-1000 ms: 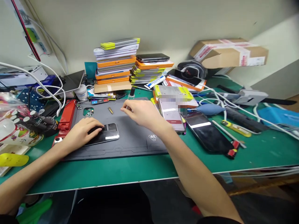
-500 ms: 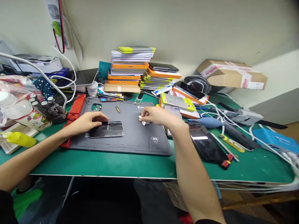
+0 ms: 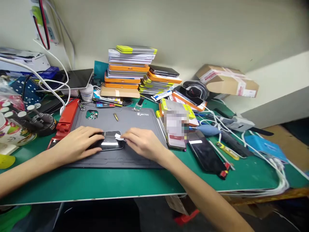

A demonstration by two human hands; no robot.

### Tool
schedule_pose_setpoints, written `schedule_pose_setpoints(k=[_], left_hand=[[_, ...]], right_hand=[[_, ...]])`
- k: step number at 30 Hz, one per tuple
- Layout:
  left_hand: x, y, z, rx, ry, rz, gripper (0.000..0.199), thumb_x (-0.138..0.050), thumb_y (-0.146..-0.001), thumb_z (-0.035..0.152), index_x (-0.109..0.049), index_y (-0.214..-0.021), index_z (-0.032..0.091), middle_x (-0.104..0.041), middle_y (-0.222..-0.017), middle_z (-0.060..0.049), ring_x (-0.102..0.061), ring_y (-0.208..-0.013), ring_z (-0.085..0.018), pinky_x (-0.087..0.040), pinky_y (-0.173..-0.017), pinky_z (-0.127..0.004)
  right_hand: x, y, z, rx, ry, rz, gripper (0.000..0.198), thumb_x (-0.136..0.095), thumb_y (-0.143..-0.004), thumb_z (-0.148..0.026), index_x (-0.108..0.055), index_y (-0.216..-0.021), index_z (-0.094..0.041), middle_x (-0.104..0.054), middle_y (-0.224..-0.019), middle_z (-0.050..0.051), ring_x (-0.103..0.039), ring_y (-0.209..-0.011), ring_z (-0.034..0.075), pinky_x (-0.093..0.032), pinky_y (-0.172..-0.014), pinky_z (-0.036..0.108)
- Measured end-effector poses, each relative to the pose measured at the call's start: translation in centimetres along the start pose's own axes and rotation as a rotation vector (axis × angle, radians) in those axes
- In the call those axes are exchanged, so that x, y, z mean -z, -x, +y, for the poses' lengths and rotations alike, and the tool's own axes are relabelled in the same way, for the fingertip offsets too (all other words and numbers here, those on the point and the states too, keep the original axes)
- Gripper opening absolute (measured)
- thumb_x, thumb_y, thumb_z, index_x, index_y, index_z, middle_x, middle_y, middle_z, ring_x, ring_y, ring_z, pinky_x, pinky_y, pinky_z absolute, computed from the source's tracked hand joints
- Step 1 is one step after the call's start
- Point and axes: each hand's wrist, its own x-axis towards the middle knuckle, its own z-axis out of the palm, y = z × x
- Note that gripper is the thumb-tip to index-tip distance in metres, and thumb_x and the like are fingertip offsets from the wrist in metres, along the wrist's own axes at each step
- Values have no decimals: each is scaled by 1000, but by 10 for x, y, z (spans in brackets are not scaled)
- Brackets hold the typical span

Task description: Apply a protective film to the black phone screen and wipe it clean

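Note:
A dark-screened smartphone (image 3: 111,143) lies face up on a grey work mat (image 3: 145,160). My left hand (image 3: 78,144) is closed round the phone's left end, fingers along the far edge and thumb along the near one, holding it against the mat. Between the fingertips of my right hand (image 3: 143,143) is pinched a small folded white wipe (image 3: 118,137), which meets the upper right part of the screen. Behind the phone, a small brass-coloured screwdriver bit (image 3: 116,117) rests on the mat.
A red clamp-like fixture (image 3: 66,119) and screwdriver holder (image 3: 44,124) stand left. Behind the mat are a small bottle (image 3: 138,105) and stacked boxes (image 3: 130,69). Rightward lie a blue air blower (image 3: 208,130), another dark phone (image 3: 206,153), a yellow cutter (image 3: 228,150) and white cables (image 3: 280,180).
My right hand has moved left with the wipe, from over the mat onto the phone's screen. My left hand now reaches further round the phone's end. The camera view has shifted.

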Motion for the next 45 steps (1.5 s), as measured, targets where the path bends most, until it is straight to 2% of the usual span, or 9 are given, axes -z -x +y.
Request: schedule_pose_setpoints(k=[4,8,13,20,26,32,36,41,45], left_hand=[[-1,-1,2,-55,-105,45,41,-54,-109,55,-70,-131,25,-70,-145,-12,-72,-118,-31,-58,-98,-47],[0,-2,2,-52,-75,77,39,-56,-109,53,-70,-133,25,-71,-144,-10,-71,-121,-29,-57,-99,-43],[-1,0,7,-54,-120,110,39,-57,-110,49,-70,-134,22,-72,-146,-11,-72,-122,-29,-57,-101,-44],[-2,-1,15,-83,-118,142,39,-56,-110,50,-71,-125,18,-74,-142,-12,-74,-120,-28,-59,-96,-42],[-3,5,14,-77,-102,144,40,-59,-108,51,-71,-126,17,-74,-143,-13,-75,-120,-29,-59,-95,-42],[-7,5,8,-88,-94,157,38,-65,-106,49,-74,-127,19,-75,-142,-12,-75,-118,-29,-58,-96,-41],[-8,5,4,-123,-145,162,39,-58,-109,49,-74,-128,18,-74,-143,-11,-76,-118,-28,-58,-94,-41],[-6,6,3,-133,-180,182,41,-55,-110,51,-74,-129,20,-75,-142,-9,-76,-120,-27,-59,-97,-40],[1,5,3,-116,-129,249,29,-55,-112,40,-78,-112,23,-81,-129,-4,-77,-111,-22,-58,-93,-34]], right_hand=[[-12,12,7,160,10,88,27,-51,-108,-13,-75,-120,-18,-78,-96,6,-69,-81,17,-49,-68,31],[-8,11,6,257,20,125,24,-54,-106,-9,-74,-120,-12,-77,-92,6,-67,-77,17,-51,-65,32],[1,14,-5,252,67,26,28,-49,-109,-12,-72,-123,-7,-75,-90,7,-67,-75,19,-55,-66,35],[-5,19,-18,292,25,50,26,-51,-106,-7,-71,-123,-7,-71,-85,6,-68,-72,19,-59,-67,35],[-5,14,-24,317,72,45,27,-48,-107,-6,-69,-124,-7,-70,-84,6,-67,-69,18,-57,-62,34],[3,0,-17,290,201,-30,28,-45,-110,-11,-70,-121,-9,-69,-84,5,-64,-68,18,-50,-61,33],[2,-14,-6,253,248,-92,27,-47,-108,-11,-70,-123,-10,-72,-90,7,-64,-71,18,-49,-62,33],[-2,-19,1,194,233,-52,24,-49,-108,-12,-70,-119,-13,-71,-91,5,-64,-72,16,-49,-64,30],[-1,-10,2,186,205,-31,25,-50,-109,-13,-70,-124,-13,-71,-89,4,-64,-72,16,-50,-66,30]])
